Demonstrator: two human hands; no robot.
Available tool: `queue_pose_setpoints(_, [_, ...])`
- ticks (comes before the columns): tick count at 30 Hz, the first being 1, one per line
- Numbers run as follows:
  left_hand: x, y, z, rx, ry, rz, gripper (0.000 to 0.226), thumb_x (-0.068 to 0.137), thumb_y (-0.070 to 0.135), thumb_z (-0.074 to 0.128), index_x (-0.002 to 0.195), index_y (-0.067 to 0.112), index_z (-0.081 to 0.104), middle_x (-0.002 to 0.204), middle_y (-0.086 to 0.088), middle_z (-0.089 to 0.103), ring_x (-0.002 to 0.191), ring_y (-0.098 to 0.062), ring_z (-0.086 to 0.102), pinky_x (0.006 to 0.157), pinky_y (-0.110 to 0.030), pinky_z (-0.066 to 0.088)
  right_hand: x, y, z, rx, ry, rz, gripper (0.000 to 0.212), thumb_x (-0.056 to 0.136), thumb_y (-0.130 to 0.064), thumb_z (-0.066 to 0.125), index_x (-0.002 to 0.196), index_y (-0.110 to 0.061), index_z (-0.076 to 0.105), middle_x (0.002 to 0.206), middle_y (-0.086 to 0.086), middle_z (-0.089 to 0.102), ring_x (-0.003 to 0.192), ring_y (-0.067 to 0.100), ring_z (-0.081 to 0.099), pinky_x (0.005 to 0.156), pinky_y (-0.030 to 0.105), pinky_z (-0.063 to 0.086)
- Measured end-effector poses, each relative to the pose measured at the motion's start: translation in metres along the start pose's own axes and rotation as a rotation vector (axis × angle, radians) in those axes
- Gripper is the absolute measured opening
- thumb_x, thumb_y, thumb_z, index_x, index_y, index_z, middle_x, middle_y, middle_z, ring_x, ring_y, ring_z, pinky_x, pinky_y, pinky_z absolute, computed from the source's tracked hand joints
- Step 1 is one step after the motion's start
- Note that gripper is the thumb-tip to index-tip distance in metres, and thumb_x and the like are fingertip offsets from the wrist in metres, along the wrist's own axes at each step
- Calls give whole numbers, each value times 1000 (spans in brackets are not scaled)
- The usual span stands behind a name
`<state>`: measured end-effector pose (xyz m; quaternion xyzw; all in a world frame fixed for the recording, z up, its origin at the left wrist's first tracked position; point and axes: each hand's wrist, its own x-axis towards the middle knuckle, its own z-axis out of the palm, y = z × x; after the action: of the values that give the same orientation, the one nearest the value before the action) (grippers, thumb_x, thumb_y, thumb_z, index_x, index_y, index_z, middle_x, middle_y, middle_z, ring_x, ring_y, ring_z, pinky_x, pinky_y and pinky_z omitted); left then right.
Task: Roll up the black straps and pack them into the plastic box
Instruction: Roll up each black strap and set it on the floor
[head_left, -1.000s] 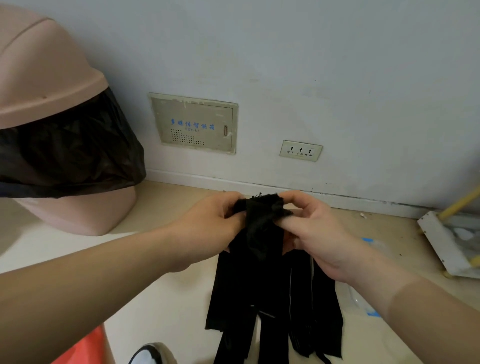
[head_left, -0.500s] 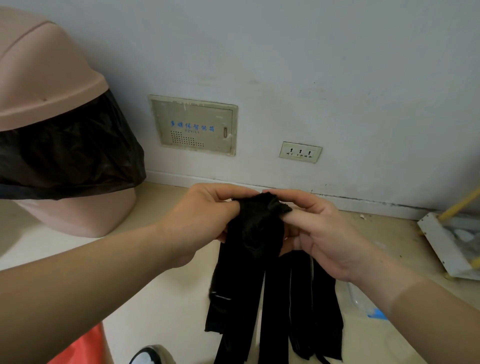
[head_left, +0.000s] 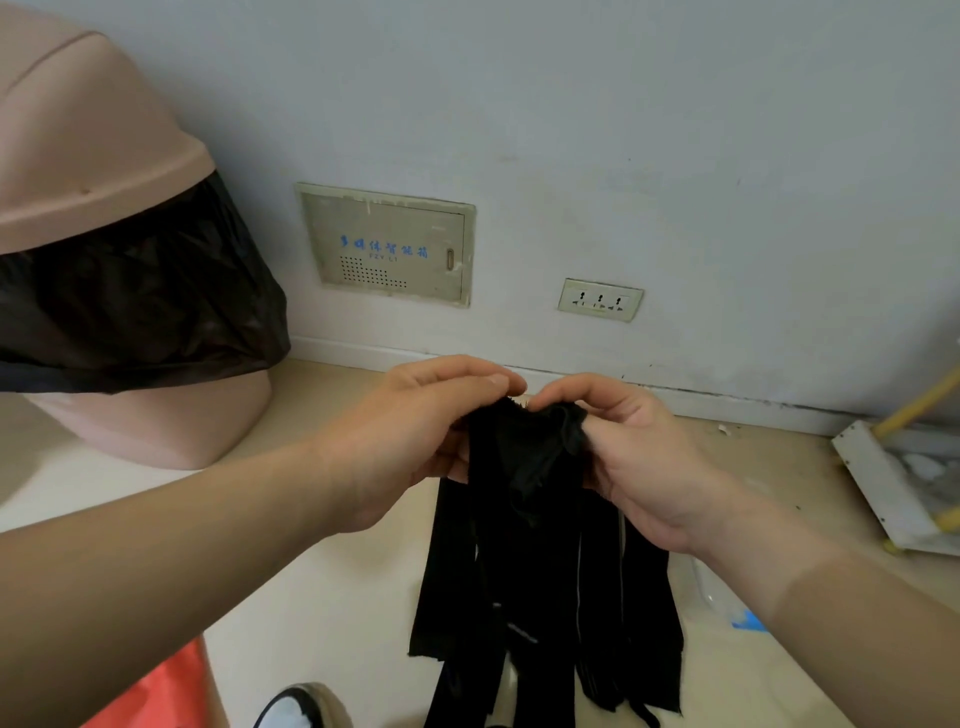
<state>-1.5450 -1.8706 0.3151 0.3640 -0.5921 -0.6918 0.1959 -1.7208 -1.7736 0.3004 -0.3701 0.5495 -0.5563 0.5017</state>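
Several black straps (head_left: 540, 582) hang in a bunch above the beige floor, at the lower middle of the view. My left hand (head_left: 415, 436) pinches the top end of the bunch from the left. From the right, my right hand (head_left: 623, 457) pinches the same bunched top end (head_left: 524, 441), thumb and fingers curled round the fabric. The strap tails drop out of view at the bottom edge. A clear plastic box (head_left: 722, 597) with a blue spot lies on the floor under my right forearm, mostly hidden.
A pink swing-lid bin (head_left: 104, 234) with a black liner stands at the left by the wall. A white dustpan (head_left: 898, 478) with a yellow handle lies at the right. On the wall are a panel (head_left: 387, 244) and a socket (head_left: 600, 300). A shoe toe (head_left: 301, 709) shows below.
Both hands have shifted slightly while working the top end of the straps; the fabric between my fingers is bunched differently. The hanging tails have barely moved.
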Motion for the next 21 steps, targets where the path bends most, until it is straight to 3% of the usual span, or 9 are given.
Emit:
queue_pose_setpoints(3, [-2, 1, 4, 28, 11, -10, 25, 106, 31, 59, 99, 14, 75, 81, -7, 69, 66, -21, 67, 60, -28, 57, 1, 1, 2, 32, 15, -9, 41, 102, 4, 59, 77, -22, 78, 79, 6, 76, 70, 16, 73, 62, 25, 60])
queue_pose_setpoints(8, [1, -2, 6, 10, 1, -67, 13, 101, 22, 68, 91, 14, 68, 78, -6, 70, 66, -20, 67, 64, -30, 58, 4, 7, 3, -20, 80, -75, 51, 104, 6, 56, 73, -27, 81, 81, 4, 78, 76, 14, 75, 68, 25, 61])
queue_pose_setpoints(10, [3, -4, 6, -1, 5, -94, 5, 99, 13, 71, 97, 13, 67, 77, -3, 70, 68, -18, 67, 66, -29, 59, 6, 8, 3, -45, 118, -96, 50, 104, 5, 56, 75, -26, 82, 84, 4, 80, 82, 15, 76, 73, 26, 62])
queue_pose_setpoints(13, [7, -6, 3, -45, -15, -156, 23, 97, 7, 71, 120, 12, 69, 91, -5, 74, 78, -17, 70, 67, -28, 60, 6, 9, 1, -83, 130, -104, 49, 103, 6, 55, 78, -24, 84, 90, 6, 81, 87, 18, 77, 78, 28, 64])
queue_pose_setpoints(15, [7, -6, 0, -25, -59, -159, 28, 98, 4, 69, 125, 12, 73, 103, -8, 78, 89, -18, 74, 72, -28, 61, 5, 8, -1, -109, 106, -98, 53, 103, 9, 52, 80, -25, 85, 94, 6, 82, 90, 18, 77, 76, 28, 62])
queue_pose_setpoints(17, [8, -7, 0, 41, -51, -130, 24, 100, 1, 66, 119, 12, 77, 113, -12, 80, 101, -22, 74, 89, -38, 62, 3, 7, -4, -87, 61, -52, 54, 102, 10, 45, 86, -22, 85, 99, 10, 81, 90, 21, 75, 74, 31, 60])
queue_pose_setpoints(19, [8, -7, 0, 99, 15, -100, 21, 101, 2, 64, 114, 12, 77, 116, -16, 78, 101, -24, 71, 104, -47, 55, 2, 3, -7, -20, -4, 3, 48, 101, 2, 40, 96, -15, 84, 106, 14, 79, 92, 24, 73, 71, 34, 58])
queue_pose_setpoints(21, [8, -6, 1, 108, 48, -76, 17, 102, 4, 64, 111, 13, 76, 110, -17, 79, 95, -24, 68, 97, -44, 54, 2, -1, -10, 41, -40, 35, 42, 104, -9, 40, 106, -11, 82, 113, 15, 78, 98, 26, 72, 75, 38, 56])
